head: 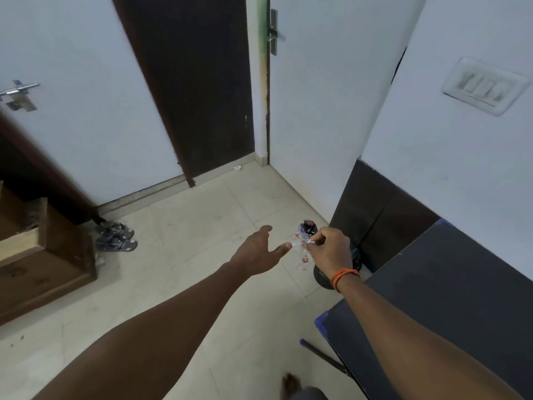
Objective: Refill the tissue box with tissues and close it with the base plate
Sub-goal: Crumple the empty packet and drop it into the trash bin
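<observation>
Left hand: the left hand (pixel 261 249) reaches out over the floor, fingers spread and empty, its thumb tip close to the wrapper.
Right hand: the right hand (pixel 327 249) is pinched closed on a crumpled clear plastic wrapper (pixel 301 245) with red print; an orange thread band (pixel 344 277) circles the wrist.
Wrapper: it hangs between the 2 hands, held only by the right one, above a dark round bin (pixel 326 278) on the floor.
Bin: mostly hidden behind the right hand and wrist; a dark bag with a red mark shows at its far side, just above the knuckles.
Task things: the tissue box, tissues and base plate cannot be made out in this view.
Desk: a black desk (pixel 450 287) fills the lower right, its corner just beside the bin; the right forearm crosses over its edge.
Floor: pale tiles (pixel 202 215), with a small white scrap (pixel 237 168) near the door frame.
Sandals: 2 grey sandals (pixel 115 236) lie side by side next to a wooden cabinet (pixel 49 255) at the left.
Doors: a dark brown door (pixel 196 82) stands between white panels; a metal handle (pixel 274 31) sits on the right-hand one.
Wall: a white switch plate (pixel 484 85) is mounted at upper right.
</observation>
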